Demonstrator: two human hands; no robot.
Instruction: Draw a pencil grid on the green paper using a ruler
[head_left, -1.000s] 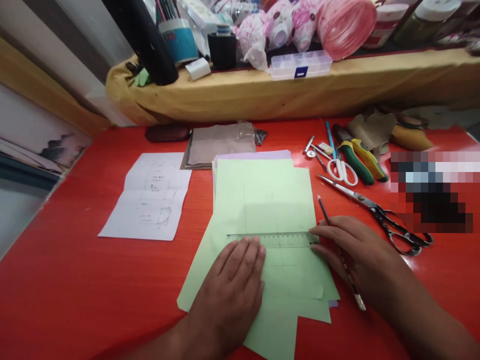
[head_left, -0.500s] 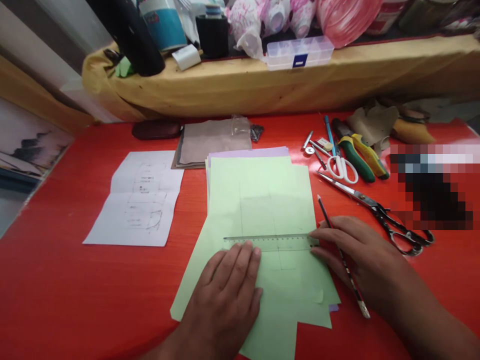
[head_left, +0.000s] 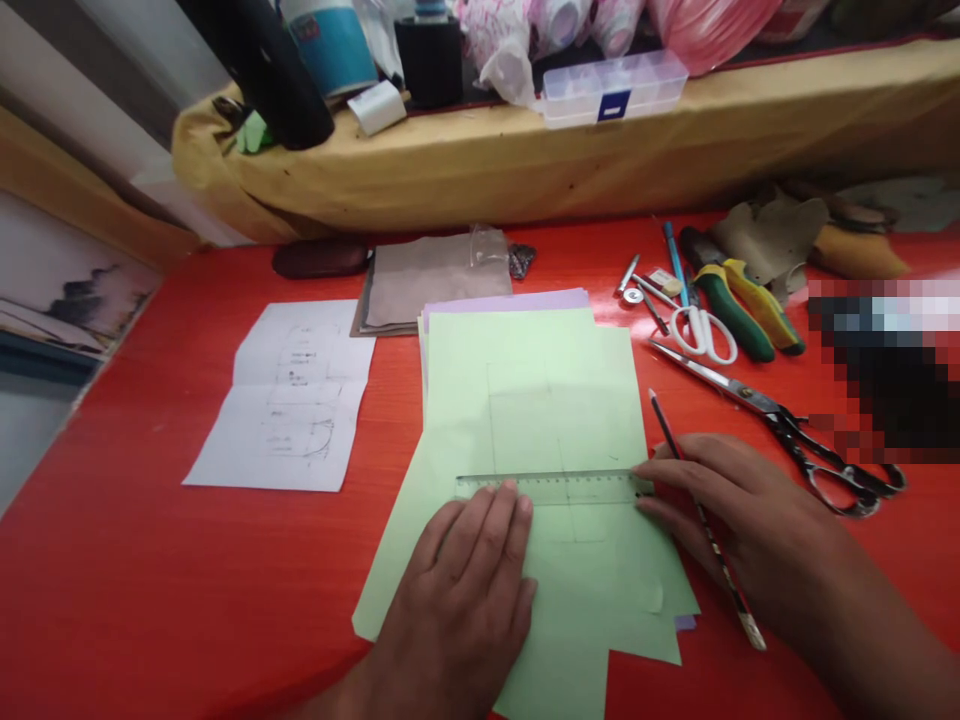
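1. Nearest, the left hand (head_left: 469, 585) lies flat and uncurled, its fingertips on the lower edge of the ruler (head_left: 581, 488) and its palm over the green paper (head_left: 540, 350).
2. The right hand (head_left: 741, 508) is curled around the pencil (head_left: 706, 520), which slants across its fingers; thumb and fingertip meet the ruler's right end.
3. The ruler lies across the green paper, over faint drawn lines. It looks like clear plastic: light, stiff, probably apt to skid, so best pressed mid-length and pinched at the end.
4. The pencil should be light and rigid, its slim point the fragile part; the shaft is the place to grip.
5. Beyond the ruler, the green paper tops a loose stack on the red bench (head_left: 112, 560). Thin and easily creased, it would be best lifted by its edges.
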